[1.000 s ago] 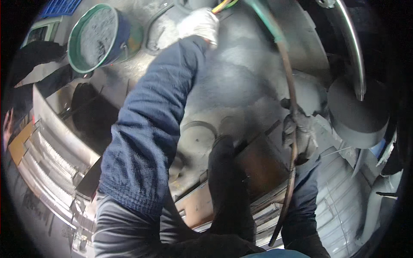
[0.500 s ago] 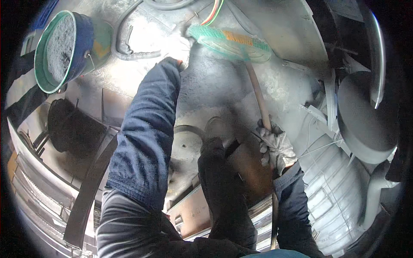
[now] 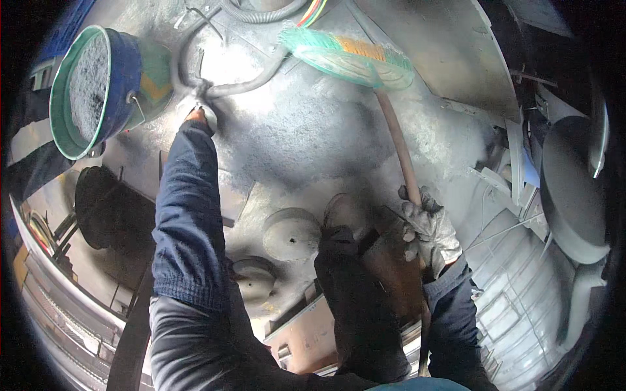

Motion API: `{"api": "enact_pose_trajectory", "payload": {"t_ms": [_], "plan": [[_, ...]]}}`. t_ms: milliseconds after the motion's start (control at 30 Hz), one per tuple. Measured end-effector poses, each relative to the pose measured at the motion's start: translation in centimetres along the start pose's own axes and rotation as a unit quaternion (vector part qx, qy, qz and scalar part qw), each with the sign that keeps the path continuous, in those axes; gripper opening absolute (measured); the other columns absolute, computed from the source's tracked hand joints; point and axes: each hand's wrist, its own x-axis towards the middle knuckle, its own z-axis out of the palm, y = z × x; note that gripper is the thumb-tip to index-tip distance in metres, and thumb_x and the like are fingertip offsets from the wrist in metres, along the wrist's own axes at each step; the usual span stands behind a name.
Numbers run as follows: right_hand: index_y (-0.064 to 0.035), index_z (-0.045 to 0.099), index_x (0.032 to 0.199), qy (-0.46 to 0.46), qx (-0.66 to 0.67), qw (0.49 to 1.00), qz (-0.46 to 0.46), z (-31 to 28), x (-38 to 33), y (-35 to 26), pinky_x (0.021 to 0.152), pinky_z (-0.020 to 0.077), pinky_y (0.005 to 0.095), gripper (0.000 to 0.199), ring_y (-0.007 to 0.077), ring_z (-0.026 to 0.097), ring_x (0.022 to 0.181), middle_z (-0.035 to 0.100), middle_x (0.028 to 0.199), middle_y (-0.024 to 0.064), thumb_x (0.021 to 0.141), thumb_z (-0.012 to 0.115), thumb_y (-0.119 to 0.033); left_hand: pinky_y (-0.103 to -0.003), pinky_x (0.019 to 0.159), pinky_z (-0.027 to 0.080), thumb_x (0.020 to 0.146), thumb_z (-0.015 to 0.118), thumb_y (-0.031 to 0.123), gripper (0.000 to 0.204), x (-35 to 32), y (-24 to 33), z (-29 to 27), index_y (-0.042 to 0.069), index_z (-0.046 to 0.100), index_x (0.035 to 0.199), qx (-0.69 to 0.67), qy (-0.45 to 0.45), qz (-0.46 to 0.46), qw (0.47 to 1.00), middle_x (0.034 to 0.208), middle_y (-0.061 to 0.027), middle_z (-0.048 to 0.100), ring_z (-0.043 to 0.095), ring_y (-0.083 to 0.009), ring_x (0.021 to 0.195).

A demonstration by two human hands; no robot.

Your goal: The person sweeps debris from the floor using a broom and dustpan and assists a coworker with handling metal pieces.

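My right hand (image 3: 430, 231), in a grey-stained glove, is closed around the wooden handle of a broom (image 3: 399, 146). The broom's head, with green and orange bristles, lies at the far middle. My left arm reaches forward, and its pale gloved hand (image 3: 201, 112) is beside the bend of a grey hose (image 3: 244, 86). Glare and the wrist hide those fingers, so I cannot tell whether they grip the hose. Grey powder (image 3: 297, 133) covers the floor between the hose and the broom. At the left, a blue bucket (image 3: 117, 85) with a green rim holds grey powder.
Two round discs (image 3: 291, 234) lie near my foot. A metal panel (image 3: 456, 58) rises at the far right, with a large grey round piece (image 3: 574, 189) to its right. A ribbed pale surface (image 3: 508, 280) stands at the lower right. Coloured cables (image 3: 313, 12) run at the top.
My left hand has moved left, from beside the broom's bristles to the hose bend. The powder patch shows more fully. My right hand still grips the broom handle.
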Motion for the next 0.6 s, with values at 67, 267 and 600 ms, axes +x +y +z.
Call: {"api": "enact_pose_trajectory", "payload": {"t_ms": [67,267,600], "plan": [[0.0,0.055,0.136,0.036,0.042,0.998,-0.032,2.0,-0.7,-0.6,0.036,0.0459,0.0237,0.062,0.008,0.057,0.055,0.063,0.091,-0.0032,0.089,0.078,-0.033,-0.036,0.083,0.055,0.086,0.067,0.025,0.03,0.5,-2.8,1.7,0.017,0.075,0.113,-0.446,-0.17,-0.341,0.81,0.098,-0.004,0.073,0.069,-0.0211,0.09],[-0.0047,0.058,0.132,0.072,-0.045,0.996,-0.013,1.9,-0.1,-1.5,0.037,0.0445,0.0252,0.049,0.0105,0.056,0.056,0.06,0.085,-0.0011,0.093,0.072,-0.03,-0.041,0.08,0.054,0.086,0.067,0.03,0.05,5.6,-18.7,20.3,0.011,0.065,0.131,-0.627,-0.095,-0.565,0.528,0.103,-0.0145,0.072,0.069,-0.0293,0.09],[0.0001,0.071,0.108,0.057,-0.329,0.938,-0.092,9.1,2.7,-5.2,0.052,0.0434,0.0385,0.039,0.0204,0.055,0.056,0.063,0.071,0.0065,0.095,0.071,-0.036,-0.036,0.099,0.052,0.098,0.062,0.052,0.076,9.7,-28.9,-0.5,0.01,0.038,0.156,-0.581,-0.495,-0.235,0.602,0.119,-0.0124,0.071,0.068,-0.0268,0.109]]}}
